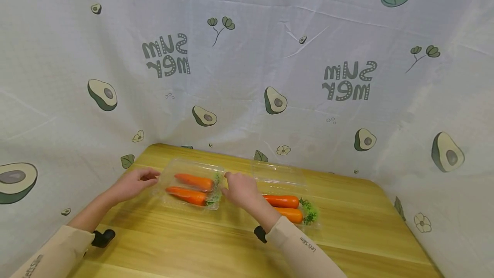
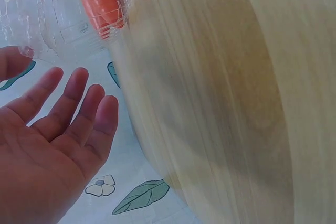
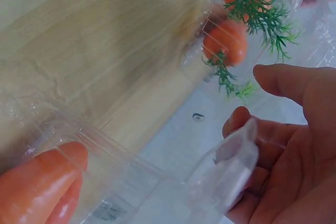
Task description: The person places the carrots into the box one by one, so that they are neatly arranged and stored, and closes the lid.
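Note:
A clear plastic box (image 1: pixel 175 203) with two orange carrots (image 1: pixel 194 180) lies between my hands, green tops toward the right. My left hand (image 1: pixel 135 183) is at its left end; in the left wrist view the fingers (image 2: pixel 76 85) are spread loosely and the thumb is against or close to the clear plastic. At the opposite end is my right hand (image 1: pixel 242 188), thumb and fingers apart, gently bent, near the carrot greens (image 3: pixel 257 14). Whether the box's lid is fully closed I cannot tell. Behind my right forearm sits a second clear box with two carrots (image 1: pixel 285 201), partly hidden.
The second box's clear lid (image 1: pixel 278 173) stands raised behind its carrots. A wood-grain table (image 1: pixel 185 243) carries both boxes. A white curtain (image 1: pixel 247 67) printed with avocados hangs along the table's back and sides.

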Tool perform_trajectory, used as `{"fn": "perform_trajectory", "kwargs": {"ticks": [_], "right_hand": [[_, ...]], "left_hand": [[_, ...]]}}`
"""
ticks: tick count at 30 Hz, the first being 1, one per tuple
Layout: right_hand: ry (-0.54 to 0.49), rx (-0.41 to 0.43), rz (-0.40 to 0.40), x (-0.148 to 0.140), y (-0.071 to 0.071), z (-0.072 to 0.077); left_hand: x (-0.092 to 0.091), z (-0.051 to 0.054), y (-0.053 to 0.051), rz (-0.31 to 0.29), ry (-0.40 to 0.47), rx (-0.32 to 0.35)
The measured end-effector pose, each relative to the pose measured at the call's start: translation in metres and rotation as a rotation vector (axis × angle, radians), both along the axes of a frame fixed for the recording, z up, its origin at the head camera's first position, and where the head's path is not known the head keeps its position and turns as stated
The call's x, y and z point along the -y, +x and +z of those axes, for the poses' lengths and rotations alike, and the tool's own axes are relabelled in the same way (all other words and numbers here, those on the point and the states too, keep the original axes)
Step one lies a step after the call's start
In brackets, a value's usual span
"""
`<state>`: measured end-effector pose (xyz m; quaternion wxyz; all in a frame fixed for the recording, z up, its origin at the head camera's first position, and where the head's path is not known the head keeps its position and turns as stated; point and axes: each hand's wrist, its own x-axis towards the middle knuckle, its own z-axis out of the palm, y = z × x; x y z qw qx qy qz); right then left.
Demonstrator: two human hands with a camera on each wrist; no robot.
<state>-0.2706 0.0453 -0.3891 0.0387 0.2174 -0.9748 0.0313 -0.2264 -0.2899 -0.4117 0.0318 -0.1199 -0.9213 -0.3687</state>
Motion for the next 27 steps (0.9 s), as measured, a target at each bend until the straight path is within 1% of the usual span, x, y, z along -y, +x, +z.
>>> {"fn": "perform_trajectory", "kwargs": {"ticks": [5,11,15,19,23,27], "right_hand": [[0.008,0.001,-0.007,0.0,0.001,-0.001],[0.009,-0.009,-0.015,-0.001,0.002,-0.003],[-0.007,-0.023,-0.002,-0.002,0.003,-0.005],[-0.037,-0.041,0.011,-0.003,0.005,-0.006],[-0.069,-0.064,0.014,-0.004,0.006,-0.008],[-0.126,-0.118,0.037,-0.006,0.01,-0.011]], "left_hand": [[0.0,0.0,0.002,-0.018,0.003,0.04],[0.001,0.0,0.004,-0.013,-0.003,0.086],[0.003,0.0,0.004,-0.013,-0.004,0.108],[0.003,0.001,0.005,0.001,-0.018,0.131],[0.003,0.004,0.006,0.019,-0.025,0.168],[0.003,0.004,0.006,0.048,-0.005,0.211]]}}
